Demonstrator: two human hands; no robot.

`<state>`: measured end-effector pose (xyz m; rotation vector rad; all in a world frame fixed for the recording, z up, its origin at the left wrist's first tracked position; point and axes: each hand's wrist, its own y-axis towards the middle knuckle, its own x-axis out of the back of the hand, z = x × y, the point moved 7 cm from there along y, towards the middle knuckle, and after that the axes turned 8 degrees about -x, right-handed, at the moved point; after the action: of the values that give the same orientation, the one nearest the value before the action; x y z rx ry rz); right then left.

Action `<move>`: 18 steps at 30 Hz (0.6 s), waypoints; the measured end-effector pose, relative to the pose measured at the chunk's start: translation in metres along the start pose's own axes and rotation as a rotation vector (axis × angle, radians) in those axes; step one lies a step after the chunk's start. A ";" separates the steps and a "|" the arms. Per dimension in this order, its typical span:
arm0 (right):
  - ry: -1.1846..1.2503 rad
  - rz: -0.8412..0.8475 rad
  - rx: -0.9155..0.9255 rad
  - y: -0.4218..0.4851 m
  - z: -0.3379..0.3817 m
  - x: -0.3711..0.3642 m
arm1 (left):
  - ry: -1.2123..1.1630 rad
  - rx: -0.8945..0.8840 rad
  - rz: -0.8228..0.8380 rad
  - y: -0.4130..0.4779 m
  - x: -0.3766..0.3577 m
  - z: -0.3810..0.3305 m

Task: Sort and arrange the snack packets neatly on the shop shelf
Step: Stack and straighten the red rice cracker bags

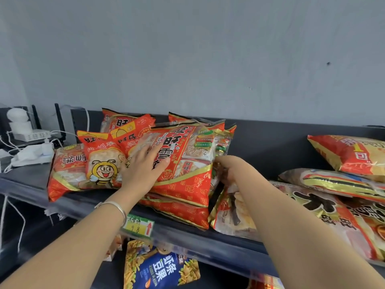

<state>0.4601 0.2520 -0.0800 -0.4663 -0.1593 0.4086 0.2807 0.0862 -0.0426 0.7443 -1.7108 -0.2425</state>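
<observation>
A pile of red snack packets lies on the dark top shelf (pixel 208 245). My left hand (pixel 143 165) rests flat with straight fingers on the big red rice-cracker packet (pixel 187 163) on top of the middle stack. My right hand (pixel 227 170) curls its fingers round that packet's right edge. A smaller red packet with a cartoon bee (pixel 104 163) leans just left of my left hand, over another red packet (pixel 66 170). More red packets (pixel 123 124) stand behind. At the right, large packets with black lettering (pixel 325 207) lie stacked.
White plugs, cables and a router (pixel 31 136) sit at the shelf's left end. A yellow-green price tag (pixel 139 226) hangs on the shelf's front rail. A blue snack packet (pixel 162 270) hangs on the level below. A grey wall rises behind.
</observation>
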 end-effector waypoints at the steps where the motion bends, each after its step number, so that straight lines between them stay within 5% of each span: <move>1: 0.057 0.017 0.002 0.000 0.001 0.000 | 0.000 0.004 -0.019 0.000 0.000 0.002; 5: 0.194 0.083 0.008 -0.001 0.007 -0.011 | 0.006 0.004 -0.081 0.001 0.002 0.004; 11: 0.375 -0.041 0.363 0.005 0.043 -0.006 | -0.110 -0.069 -0.151 0.009 0.006 -0.008; 18: 0.359 0.051 0.694 -0.021 0.078 0.003 | -0.201 -0.207 -0.191 0.014 0.002 -0.016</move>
<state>0.4513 0.2678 -0.0013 0.1456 0.3386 0.3960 0.2910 0.0996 -0.0294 0.7491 -1.7701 -0.6357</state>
